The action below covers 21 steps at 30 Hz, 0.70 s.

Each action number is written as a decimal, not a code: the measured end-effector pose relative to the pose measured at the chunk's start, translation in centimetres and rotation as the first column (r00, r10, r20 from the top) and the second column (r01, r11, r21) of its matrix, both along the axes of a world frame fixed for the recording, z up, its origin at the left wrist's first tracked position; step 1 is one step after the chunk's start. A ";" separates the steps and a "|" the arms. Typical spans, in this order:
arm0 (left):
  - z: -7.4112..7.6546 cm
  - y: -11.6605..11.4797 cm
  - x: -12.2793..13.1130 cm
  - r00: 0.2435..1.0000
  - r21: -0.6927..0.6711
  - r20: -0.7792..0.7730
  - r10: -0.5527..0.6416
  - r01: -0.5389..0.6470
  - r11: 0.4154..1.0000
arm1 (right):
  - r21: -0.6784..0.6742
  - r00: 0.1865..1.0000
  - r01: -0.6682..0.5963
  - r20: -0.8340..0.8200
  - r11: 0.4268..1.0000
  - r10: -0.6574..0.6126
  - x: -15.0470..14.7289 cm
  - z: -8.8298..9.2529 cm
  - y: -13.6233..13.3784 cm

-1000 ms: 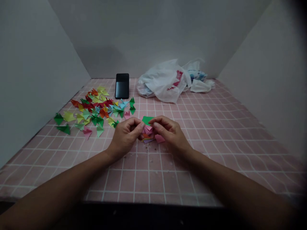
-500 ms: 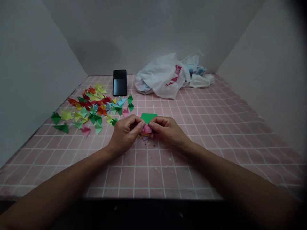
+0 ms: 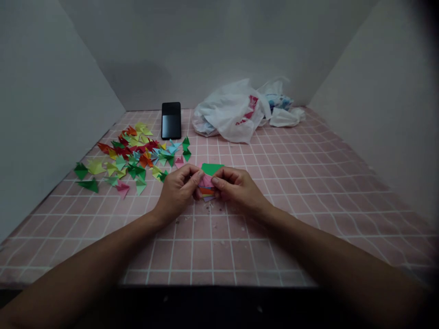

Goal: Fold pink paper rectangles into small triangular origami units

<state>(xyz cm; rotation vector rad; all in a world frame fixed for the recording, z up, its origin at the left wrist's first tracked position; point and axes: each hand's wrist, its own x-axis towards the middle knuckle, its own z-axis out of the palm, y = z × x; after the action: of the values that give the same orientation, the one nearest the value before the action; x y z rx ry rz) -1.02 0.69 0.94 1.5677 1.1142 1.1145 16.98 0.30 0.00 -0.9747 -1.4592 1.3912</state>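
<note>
Between my two hands is a small pink folded paper [image 3: 206,181], its creases showing. My left hand [image 3: 180,188] pinches its left side with thumb and forefinger. From the other side my right hand [image 3: 236,186] pinches the right edge, thumb on top. Beneath the pink piece lies a stack of coloured paper sheets [image 3: 213,168], green at the far edge, with orange, yellow and purple edges showing nearer me. Fingers cover part of the stack and of the pink paper.
Many folded paper cranes [image 3: 133,171] in several colours are spread over the left of the pink checked tabletop [image 3: 219,256]. A black phone [image 3: 171,120] leans at the back. White plastic bags [image 3: 233,112] lie behind, right of it. Walls enclose three sides.
The pink paper has come lower and flatter between my fingers, showing more of its creased face. Both hands stay in nearly the same place. The view has shifted slightly.
</note>
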 end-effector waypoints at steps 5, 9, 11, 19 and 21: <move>0.0 0.1 0.1 0.999 -0.058 0.044 -0.022 0.025 0.998 | -0.045 0.996 -0.043 -0.075 0.998 0.040 -0.2 -0.2 0.1; -0.2 0.1 0.1 0.996 -0.113 0.071 -0.052 0.059 0.992 | -0.021 0.990 -0.024 -0.139 0.999 0.021 -0.4 -0.3 0.2; -0.3 0.0 0.1 0.992 -0.173 0.119 -0.047 0.068 0.983 | 0.020 0.990 0.006 -0.141 1.000 -0.003 -0.5 -0.3 0.2; -0.5 -0.1 0.6 0.926 -0.452 0.377 0.010 0.175 0.875 | 0.176 0.994 0.113 -0.016 0.978 -0.112 -0.5 -0.6 -0.1; -0.6 -0.1 0.6 0.921 -0.477 0.389 0.032 0.171 0.862 | 0.195 0.995 0.099 -0.003 0.976 -0.100 -0.4 -0.7 0.0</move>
<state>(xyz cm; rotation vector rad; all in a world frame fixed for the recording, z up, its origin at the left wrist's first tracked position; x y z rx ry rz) -0.41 0.56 0.38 0.9190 0.9658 0.9293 16.59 0.29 -0.65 -0.9147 -1.5001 1.1498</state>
